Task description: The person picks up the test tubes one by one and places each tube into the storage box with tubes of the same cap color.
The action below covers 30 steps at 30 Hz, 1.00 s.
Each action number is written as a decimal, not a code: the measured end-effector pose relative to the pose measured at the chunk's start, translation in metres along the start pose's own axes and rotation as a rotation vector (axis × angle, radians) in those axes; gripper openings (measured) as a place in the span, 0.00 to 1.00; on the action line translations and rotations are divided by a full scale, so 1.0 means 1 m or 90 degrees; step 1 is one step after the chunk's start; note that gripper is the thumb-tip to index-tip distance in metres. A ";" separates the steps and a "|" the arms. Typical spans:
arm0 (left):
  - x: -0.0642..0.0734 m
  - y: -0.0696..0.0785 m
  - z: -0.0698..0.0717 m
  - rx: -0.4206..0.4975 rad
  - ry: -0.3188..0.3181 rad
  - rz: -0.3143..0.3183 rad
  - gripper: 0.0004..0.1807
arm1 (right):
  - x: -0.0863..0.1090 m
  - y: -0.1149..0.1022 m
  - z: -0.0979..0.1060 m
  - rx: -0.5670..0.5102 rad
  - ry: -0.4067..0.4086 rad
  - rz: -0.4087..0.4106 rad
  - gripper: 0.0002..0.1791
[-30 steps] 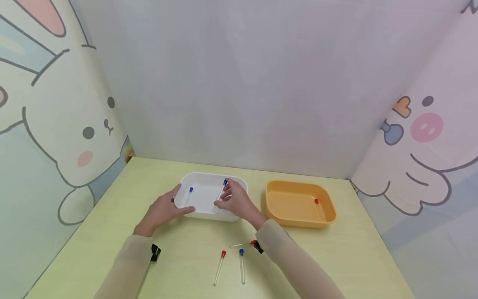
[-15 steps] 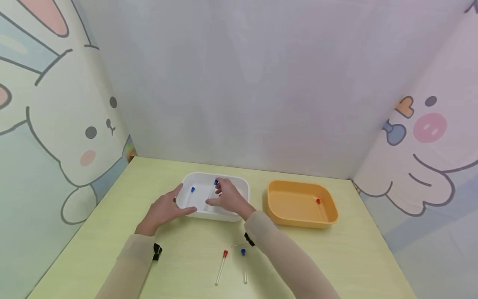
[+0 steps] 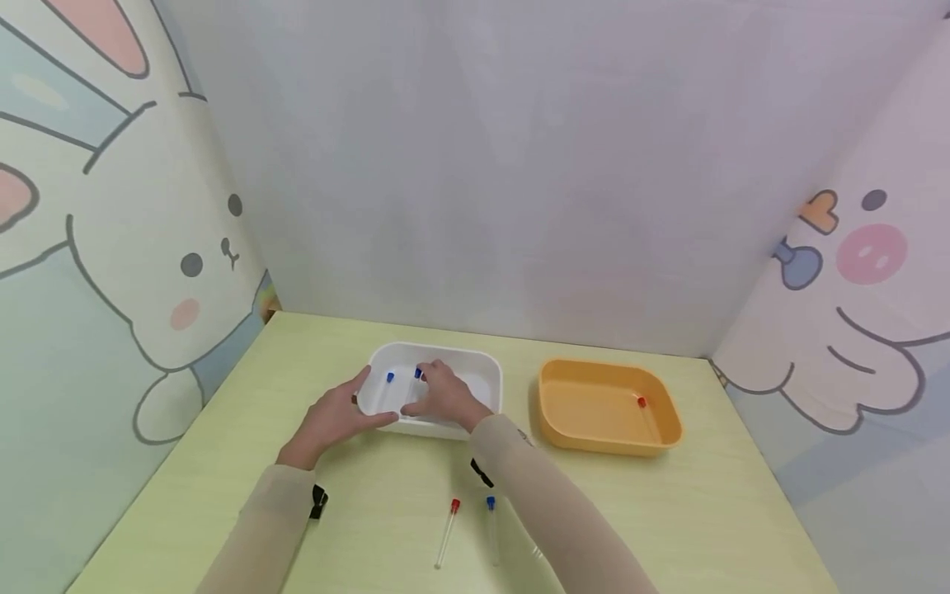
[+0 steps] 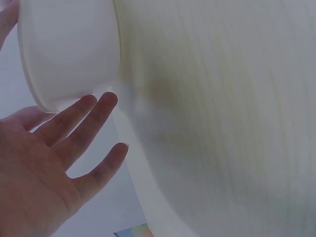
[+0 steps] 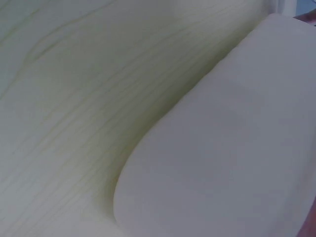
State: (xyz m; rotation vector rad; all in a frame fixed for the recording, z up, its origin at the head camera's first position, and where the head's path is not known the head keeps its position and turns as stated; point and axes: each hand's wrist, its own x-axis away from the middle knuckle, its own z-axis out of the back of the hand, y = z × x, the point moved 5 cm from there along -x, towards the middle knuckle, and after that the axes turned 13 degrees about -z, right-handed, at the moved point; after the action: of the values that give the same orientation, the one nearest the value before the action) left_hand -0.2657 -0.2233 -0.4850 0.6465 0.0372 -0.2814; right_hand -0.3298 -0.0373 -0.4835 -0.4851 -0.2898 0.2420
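Note:
A white plastic tray [image 3: 486,363] stands at the back left of the table. My left hand [image 3: 331,419] spans its left end, thumb along the front rim and forefinger at the left corner. In the left wrist view, the fingers [image 4: 81,118] of this hand are nearly straight and spread against the tray's side. Inside the tray my right hand [image 3: 443,394] pinches a blue-capped test tube [image 3: 418,373], its body mostly hidden by the fingers. Left of it, another blue cap [image 3: 390,377] shows in the tray. The right wrist view shows mainly the tray's outer wall [image 5: 217,148].
An orange tray [image 3: 586,446] stands to the right, with a red-capped tube [image 3: 641,403] inside. Nearer the front lie a red-capped tube [image 3: 449,528] and a blue-capped tube [image 3: 491,503]. The right sleeve [image 3: 549,503] passes above the table beside them.
My right hand has moved left and lower inside the white tray with the blue-capped test tube. The right sleeve now hides a red-capped tube on the table. My left hand stays at the tray.

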 end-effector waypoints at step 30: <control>0.000 0.000 0.000 -0.015 -0.014 0.009 0.66 | -0.016 0.006 -0.024 0.131 0.038 0.039 0.49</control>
State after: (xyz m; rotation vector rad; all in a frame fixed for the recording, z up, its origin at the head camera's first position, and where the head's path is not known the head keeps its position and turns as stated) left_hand -0.2661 -0.2233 -0.4853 0.6205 0.0153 -0.2740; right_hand -0.3375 -0.0465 -0.5098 -0.2968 -0.1892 0.3134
